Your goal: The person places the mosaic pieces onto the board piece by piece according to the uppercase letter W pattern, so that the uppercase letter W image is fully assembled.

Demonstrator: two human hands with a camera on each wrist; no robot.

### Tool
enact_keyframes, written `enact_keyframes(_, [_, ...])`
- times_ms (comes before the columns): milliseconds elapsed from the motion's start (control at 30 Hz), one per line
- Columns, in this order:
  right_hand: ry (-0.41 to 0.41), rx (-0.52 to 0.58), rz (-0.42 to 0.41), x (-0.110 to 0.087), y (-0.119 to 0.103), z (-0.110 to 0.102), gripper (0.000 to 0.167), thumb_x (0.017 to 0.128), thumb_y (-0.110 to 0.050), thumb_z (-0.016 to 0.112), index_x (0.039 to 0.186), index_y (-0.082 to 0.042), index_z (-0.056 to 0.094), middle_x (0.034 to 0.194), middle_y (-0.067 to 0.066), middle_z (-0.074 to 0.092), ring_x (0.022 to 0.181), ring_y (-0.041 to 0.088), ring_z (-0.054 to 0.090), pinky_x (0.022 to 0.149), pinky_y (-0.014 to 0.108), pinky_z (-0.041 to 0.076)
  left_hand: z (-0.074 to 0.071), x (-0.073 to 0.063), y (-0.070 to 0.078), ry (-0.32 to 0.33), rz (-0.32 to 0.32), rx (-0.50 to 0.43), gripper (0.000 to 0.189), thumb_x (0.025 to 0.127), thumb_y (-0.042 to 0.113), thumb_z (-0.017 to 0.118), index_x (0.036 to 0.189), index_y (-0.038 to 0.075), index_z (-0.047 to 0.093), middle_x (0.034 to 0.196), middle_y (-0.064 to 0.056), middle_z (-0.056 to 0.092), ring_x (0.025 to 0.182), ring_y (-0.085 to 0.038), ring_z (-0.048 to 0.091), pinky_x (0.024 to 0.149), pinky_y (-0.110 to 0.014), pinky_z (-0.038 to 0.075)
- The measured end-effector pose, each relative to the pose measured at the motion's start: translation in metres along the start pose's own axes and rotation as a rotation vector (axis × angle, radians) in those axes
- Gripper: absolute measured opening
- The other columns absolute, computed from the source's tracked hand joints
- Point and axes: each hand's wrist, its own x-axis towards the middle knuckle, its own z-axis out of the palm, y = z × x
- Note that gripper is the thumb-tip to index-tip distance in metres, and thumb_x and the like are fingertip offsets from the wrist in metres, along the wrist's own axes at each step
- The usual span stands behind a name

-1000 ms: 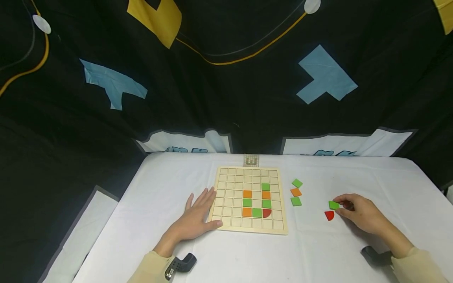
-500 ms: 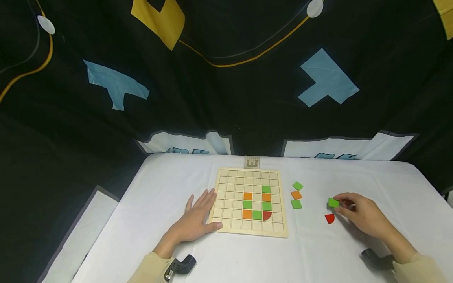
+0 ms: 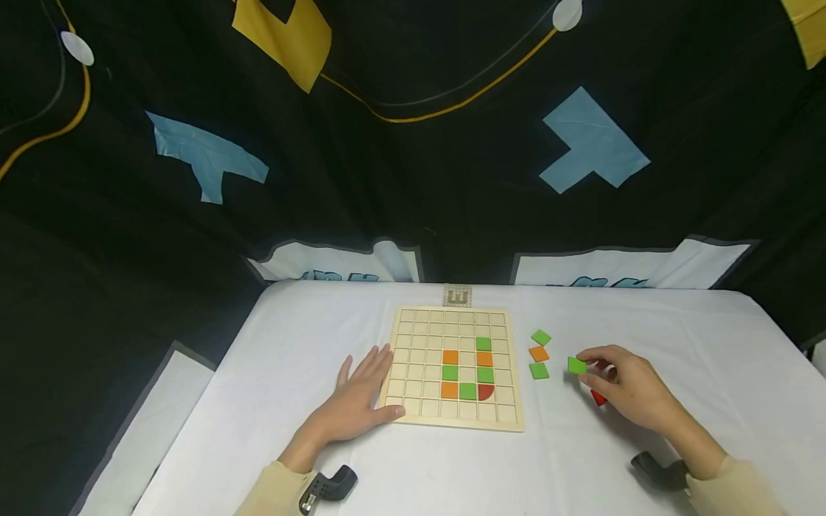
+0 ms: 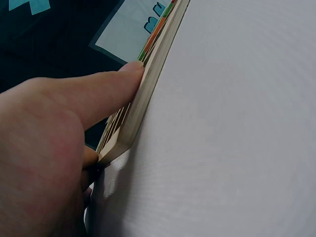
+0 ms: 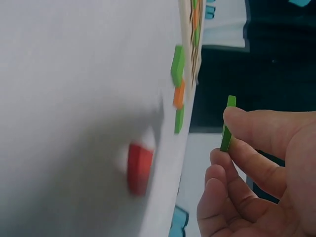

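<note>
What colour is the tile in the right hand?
The tile is green; the head view shows it best.

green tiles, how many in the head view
7: four green tiles sit on the wooden grid board, two lie on the white cloth to its right, and one is pinched in the right hand. That hand or the left hand could hide more.
</note>
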Motion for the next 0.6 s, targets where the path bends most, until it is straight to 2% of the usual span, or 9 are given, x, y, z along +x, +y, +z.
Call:
enact_keyframes(400, [-0.006, 0.061, -0.031, 0.008, -0.036, 0.022, 0.03, 0.086, -0.01, 0.079, 0.114, -0.005, 0.071, 0.099, 0.001, 0.066, 0.081, 0.014, 0.057, 0.066, 0.028, 0.051, -0.001, -0.001, 0.0, -0.008, -0.013, 0.001, 0.1, 0.092, 0.06, 0.06, 0.16, 0.003, 0.015, 0.168, -0.008, 0.007, 0.155, -0.028, 0.002, 0.118, -0.06, -0.01])
enact_keyframes(600, [-0.03, 0.103, -0.034, 0.012, -0.051, 0.035, 0.029, 0.086, -0.011, 0.08, 0.113, -0.007, 0.072, 0.107, 0.002, 0.068, 0.08, 0.013, 0.056, 0.065, 0.026, 0.05, 0.0, -0.001, 0.0, -0.009, -0.014, -0.002, 0.1, 0.092, 0.059, 0.061, 0.16, 0.003, 0.015, 0.168, -0.008, 0.007, 0.155, -0.028, 0.002, 0.118, -0.06, -0.01])
